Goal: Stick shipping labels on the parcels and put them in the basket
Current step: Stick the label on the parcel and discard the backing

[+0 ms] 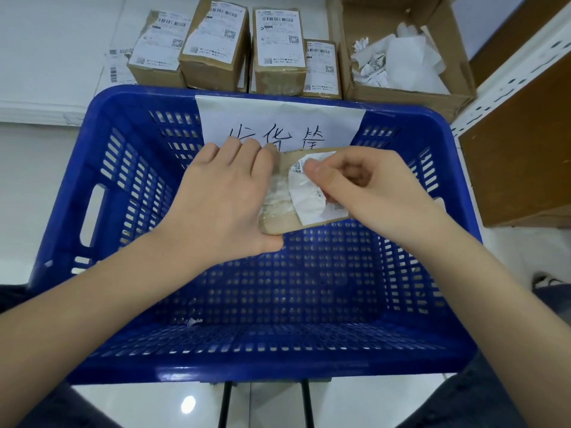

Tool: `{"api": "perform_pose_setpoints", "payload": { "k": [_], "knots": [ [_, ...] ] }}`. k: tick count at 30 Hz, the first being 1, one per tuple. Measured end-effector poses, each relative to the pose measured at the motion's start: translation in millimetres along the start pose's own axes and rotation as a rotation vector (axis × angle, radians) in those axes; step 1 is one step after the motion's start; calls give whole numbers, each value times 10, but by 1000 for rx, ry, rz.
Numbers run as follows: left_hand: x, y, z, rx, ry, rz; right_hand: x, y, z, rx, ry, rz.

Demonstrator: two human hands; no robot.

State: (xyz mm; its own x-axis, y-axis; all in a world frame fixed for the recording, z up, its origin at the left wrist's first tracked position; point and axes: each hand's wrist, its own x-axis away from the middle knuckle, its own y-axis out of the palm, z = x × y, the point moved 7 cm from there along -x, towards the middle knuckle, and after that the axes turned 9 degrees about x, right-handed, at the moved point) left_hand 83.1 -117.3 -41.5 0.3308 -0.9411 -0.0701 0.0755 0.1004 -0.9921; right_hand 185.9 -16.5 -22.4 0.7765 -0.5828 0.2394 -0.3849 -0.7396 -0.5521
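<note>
A small brown cardboard parcel [276, 222] hangs over the blue plastic basket [102, 186]. My left hand [222, 199] grips its left side, thumb under the near edge. A crumpled white shipping label [304, 202] lies partly stuck on the parcel's top face. My right hand [370, 189] pinches the label at its upper edge between thumb and curled fingers. Nothing but a small paper scrap [193, 321] lies on the basket's floor.
Several labelled brown parcels [278, 50] stand in a row behind the basket. An open cardboard box [401, 91] with crumpled white paper sits at the back right. A handwritten paper sign [278, 122] hangs on the basket's far wall. Loose label sheets [116, 64] lie at the back left.
</note>
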Motion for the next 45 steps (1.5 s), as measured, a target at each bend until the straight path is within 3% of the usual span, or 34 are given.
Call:
{"api": "perform_pose_setpoints", "payload": {
  "k": [5, 11, 15, 26, 32, 41, 45],
  "knots": [
    [-14, 7, -5, -6, 6, -7, -26, -5, 99, 126, 26, 13],
    [-29, -101, -21, -59, 15, 38, -13, -56, 79, -49, 88, -26],
    [-18, -69, -12, -80, 13, 16, -28, -11, 61, 49, 44, 56],
    [8, -40, 10, -81, 49, 5, -90, 52, 165, 145, -13, 58],
    [-22, -29, -25, -93, 42, 24, -59, 115, 64, 415, -184, 212],
    [-65, -57, -127, -95, -3, 38, -90, 226, 127, -40, -1, -95],
    [-60, -51, -121, -96, 6, 42, -94, 234, 170, -88, 59, -121]
  ]
}}
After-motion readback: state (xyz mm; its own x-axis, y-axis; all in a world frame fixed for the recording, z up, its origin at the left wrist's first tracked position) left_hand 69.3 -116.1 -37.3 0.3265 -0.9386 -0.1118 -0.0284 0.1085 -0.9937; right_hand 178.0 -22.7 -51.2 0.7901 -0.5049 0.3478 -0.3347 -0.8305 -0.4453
